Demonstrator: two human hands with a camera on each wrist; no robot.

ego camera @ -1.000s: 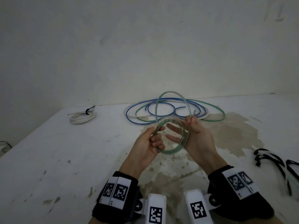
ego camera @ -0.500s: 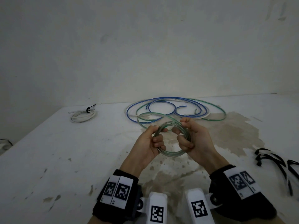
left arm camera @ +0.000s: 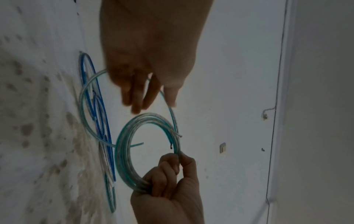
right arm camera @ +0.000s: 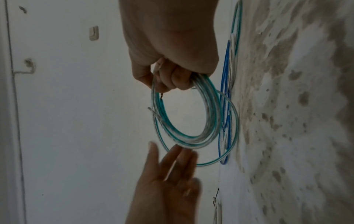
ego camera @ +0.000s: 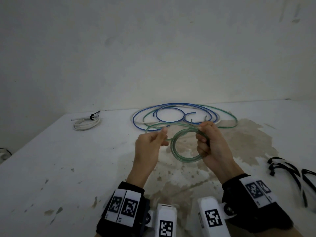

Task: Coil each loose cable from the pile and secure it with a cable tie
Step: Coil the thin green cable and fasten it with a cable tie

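Note:
A clear-green cable coil (ego camera: pixel 173 146) hangs upright above the stained white table (ego camera: pixel 51 168). My right hand (ego camera: pixel 203 139) grips its right side, fingers and thumb curled round the bundled turns (left arm camera: pixel 122 151) (right arm camera: pixel 191 139). The cable's loose tail (ego camera: pixel 153 126) arcs left from that grip, low over the table. My left hand (ego camera: pixel 159 139) is left of the coil and apart from it. Its fingers (right arm camera: pixel 178 156) are nearly straight, and the tail runs between thumb and fingers (left arm camera: pixel 145 94). Two cut ends stick out of the coil near the right hand's thumb.
Loose blue, green and white cables (ego camera: pixel 179 104) lie in wide loops at the back of the table. A white coil (ego camera: pixel 85 124) bound with a black tie sits at the far left. Black cable ties (ego camera: pixel 287 168) lie at the right edge. A wall rises behind.
The left hand has let go of the coil and moved left onto the loose tail. The right hand alone now holds the coil, shifted slightly right.

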